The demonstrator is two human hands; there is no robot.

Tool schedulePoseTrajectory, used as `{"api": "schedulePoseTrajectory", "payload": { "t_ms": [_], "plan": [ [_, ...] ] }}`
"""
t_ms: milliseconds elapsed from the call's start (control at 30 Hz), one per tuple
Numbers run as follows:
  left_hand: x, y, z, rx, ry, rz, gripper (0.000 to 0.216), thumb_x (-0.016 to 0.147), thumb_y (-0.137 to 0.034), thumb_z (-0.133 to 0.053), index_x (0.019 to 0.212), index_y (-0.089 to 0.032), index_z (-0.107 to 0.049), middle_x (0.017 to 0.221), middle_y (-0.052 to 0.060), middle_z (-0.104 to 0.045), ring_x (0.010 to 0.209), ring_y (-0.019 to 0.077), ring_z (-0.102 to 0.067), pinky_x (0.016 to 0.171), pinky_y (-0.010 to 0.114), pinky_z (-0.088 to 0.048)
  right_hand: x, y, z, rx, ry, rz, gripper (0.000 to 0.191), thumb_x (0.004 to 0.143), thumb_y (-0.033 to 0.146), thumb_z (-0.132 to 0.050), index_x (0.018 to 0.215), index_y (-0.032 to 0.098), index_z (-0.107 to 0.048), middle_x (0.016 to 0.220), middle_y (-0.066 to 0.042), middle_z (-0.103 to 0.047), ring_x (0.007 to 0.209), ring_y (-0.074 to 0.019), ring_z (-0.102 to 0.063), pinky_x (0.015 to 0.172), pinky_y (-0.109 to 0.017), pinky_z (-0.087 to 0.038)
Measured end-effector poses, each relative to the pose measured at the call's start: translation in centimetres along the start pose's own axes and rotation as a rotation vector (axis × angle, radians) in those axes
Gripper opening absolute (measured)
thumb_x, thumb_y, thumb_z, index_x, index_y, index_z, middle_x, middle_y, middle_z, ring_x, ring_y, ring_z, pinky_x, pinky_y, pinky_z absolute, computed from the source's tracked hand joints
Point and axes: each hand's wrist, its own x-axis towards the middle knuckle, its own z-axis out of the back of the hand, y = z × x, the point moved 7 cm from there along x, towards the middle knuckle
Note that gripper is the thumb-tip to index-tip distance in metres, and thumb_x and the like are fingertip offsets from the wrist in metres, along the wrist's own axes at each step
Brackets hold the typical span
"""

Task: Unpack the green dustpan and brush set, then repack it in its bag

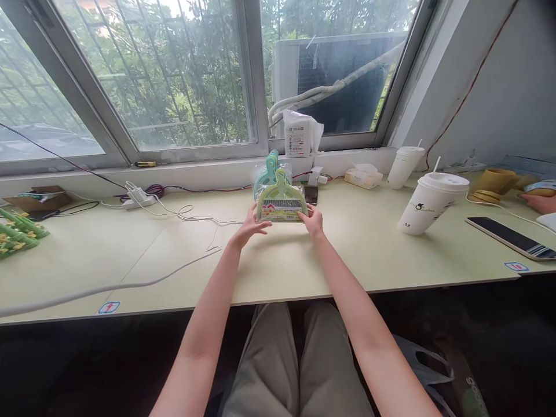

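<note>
A packaged small green dustpan-and-brush set (280,204) stands on the pale desk (304,260) in front of me. My left hand (251,225) grips its left edge and my right hand (313,222) grips its right edge. Behind it stands a second, teal set (269,169) leaning near the window sill. A dark phone (311,194) lies just right of the sets.
Two white lidded cups with straws (430,202) (403,167) stand at right, beside a black phone (510,237) and another person's hand (538,202). A white cable (130,284) and power strip (139,200) lie at left, green clips (17,234) at the far left.
</note>
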Motion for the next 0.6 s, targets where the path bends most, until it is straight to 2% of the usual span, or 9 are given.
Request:
{"api": "schedulePoseTrajectory", "payload": {
  "t_ms": [67, 100, 167, 233, 300, 467, 533, 600],
  "plan": [
    [0.6, 0.0, -0.2, 0.094, -0.043, -0.022, 0.108, 0.065, -0.034, -0.080, 0.151, -0.030, -0.014, 0.132, 0.014, -0.055, 0.097, 0.0224, -0.066, 0.070, 0.030, -0.055, 0.4, 0.0, 0.7, -0.045, -0.092, 0.037, 0.049, 0.071, 0.027, -0.069, 0.119, 0.018, -0.058, 0.100, -0.009, -0.073, 0.081, -0.0193, -0.068, 0.074, -0.033, -0.054],
    [1.1, 0.2, 0.1, 0.141, -0.092, -0.022, 0.105, 0.067, -0.034, -0.079, 0.151, -0.028, -0.016, 0.129, 0.014, -0.058, 0.093, 0.0215, -0.067, 0.067, 0.029, -0.055, 0.6, 0.0, 0.8, -0.076, -0.106, 0.052, 0.048, 0.071, 0.028, -0.068, 0.117, 0.019, -0.058, 0.099, -0.009, -0.073, 0.080, -0.0195, -0.068, 0.073, -0.033, -0.054],
    [2.7, 0.9, 1.4, 0.246, -0.231, -0.013, 0.081, 0.075, -0.035, -0.070, 0.145, -0.022, -0.032, 0.117, 0.013, -0.065, 0.083, 0.0199, -0.067, 0.062, 0.029, -0.053, 1.3, 0.3, 0.7, -0.137, -0.106, 0.081, 0.043, 0.072, 0.029, -0.067, 0.113, 0.019, -0.059, 0.097, -0.008, -0.073, 0.078, -0.0196, -0.068, 0.072, -0.033, -0.054],
    [4.6, 1.8, 3.3, 0.355, -0.351, 0.003, 0.050, 0.082, -0.034, -0.062, 0.128, -0.017, -0.051, 0.103, 0.012, -0.070, 0.080, 0.0199, -0.067, 0.060, 0.028, -0.052, 2.2, 0.8, 0.2, -0.205, -0.107, 0.116, 0.038, 0.073, 0.029, -0.067, 0.109, 0.020, -0.059, 0.096, -0.007, -0.074, 0.076, -0.0192, -0.067, 0.071, -0.032, -0.053],
    [6.7, 2.5, 5.2, 0.444, -0.405, 0.008, 0.032, 0.083, -0.029, -0.059, 0.113, -0.017, -0.060, 0.094, 0.010, -0.071, 0.082, 0.0203, -0.066, 0.062, 0.029, -0.051, 3.3, 1.4, -1.0, -0.286, -0.099, 0.157, 0.035, 0.075, 0.027, -0.066, 0.108, 0.021, -0.057, 0.094, -0.006, -0.074, 0.075, -0.0188, -0.067, 0.070, -0.031, -0.051],
    [10.8, 3.9, 9.5, 0.622, -0.535, -0.001, 0.017, 0.084, -0.023, -0.056, 0.099, -0.020, -0.061, 0.093, 0.008, -0.070, 0.081, 0.0200, -0.064, 0.075, 0.033, -0.049, 6.4, 2.3, -5.4, -0.586, -0.067, 0.248, 0.033, 0.082, 0.020, -0.062, 0.113, 0.020, -0.051, 0.092, -0.006, -0.071, 0.079, -0.0198, -0.064, 0.067, -0.029, -0.045],
    [12.2, 4.7, 10.4, 0.683, -0.569, 0.019, 0.013, 0.083, -0.022, -0.056, 0.094, -0.019, -0.061, 0.098, 0.010, -0.068, 0.089, 0.0225, -0.063, 0.082, 0.035, -0.047, 7.4, 2.5, -6.9, -0.794, -0.081, 0.317, 0.031, 0.083, 0.020, -0.061, 0.113, 0.019, -0.051, 0.096, -0.009, -0.068, 0.089, -0.0228, -0.062, 0.071, -0.031, -0.044],
    [13.5, 5.4, 10.9, 0.749, -0.621, 0.027, 0.017, 0.081, -0.021, -0.058, 0.097, -0.018, -0.060, 0.107, 0.013, -0.064, 0.104, 0.0264, -0.058, 0.089, 0.039, -0.045, 8.4, 2.4, -7.8, -1.007, -0.119, 0.384, 0.027, 0.085, 0.022, -0.060, 0.110, 0.018, -0.053, 0.104, -0.014, -0.064, 0.100, -0.0268, -0.056, 0.077, -0.034, -0.043]
  ]
}}
